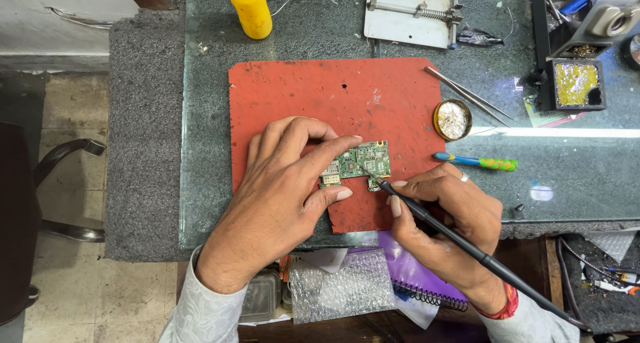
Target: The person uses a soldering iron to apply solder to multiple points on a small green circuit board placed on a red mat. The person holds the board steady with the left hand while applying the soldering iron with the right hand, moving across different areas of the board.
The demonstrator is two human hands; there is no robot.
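The left hand (280, 190) is pinching a green board (357, 163) at the centre of the red mat (320, 90). The right hand (447, 216), grip closed, is pressing a black iron (460, 240) to the board's 5 o'clock corner. A yellow bottle (249, 8) is standing at 11 o'clock, a round tin (453, 119) at 2 o'clock, on the surface (207, 150).

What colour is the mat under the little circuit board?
Brick red, scuffed mat; the circuit board is green. Head view.

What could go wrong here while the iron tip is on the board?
The left hand pins the small green circuit board with bare fingers close to the soldering iron tip, so a slip could burn them. The board lies loose on the red mat and might shift under pressure.
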